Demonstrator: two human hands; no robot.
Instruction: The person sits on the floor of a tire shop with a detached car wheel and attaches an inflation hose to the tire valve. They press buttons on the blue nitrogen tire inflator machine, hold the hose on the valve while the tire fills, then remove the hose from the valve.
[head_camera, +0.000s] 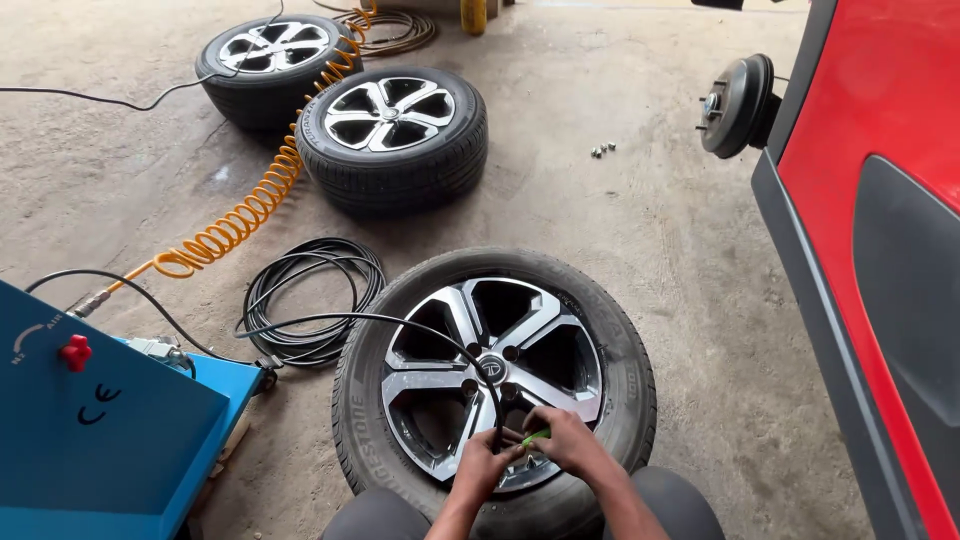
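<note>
I see both hands meet low on the near wheel (495, 385), which lies flat on the concrete floor (650, 220), face up, right in front of my knees (380, 515).

My left hand (482, 468) pinches the end of the black hose (400, 322) down at the rim, fingers curled tight around it. My right hand (562, 440) is clenched around a small green piece (536, 436), held right against the hose end; the two hands touch each other. I cannot tell what exactly the green piece is, since the fingers cover most of it.

The hose arcs up from my hands across the alloy spokes, passes over the hub, and runs left toward a loose black coil (315, 300) lying on the floor just beside the wheel. The coil sits next to the blue machine (110, 440) at the lower left, which carries a red knob (75, 351) on its top.

An orange spiral hose (255, 200) stretches from the machine's corner up and away, passing between two more wheels: the middle wheel (392, 135) and the far wheel (272, 62), both flat on the floor, well apart from my hands.

To the right stands a red car (880, 200) with its brake drum (735, 105) bare. A few lug nuts (601, 150) lie on the floor near the drum.
</note>
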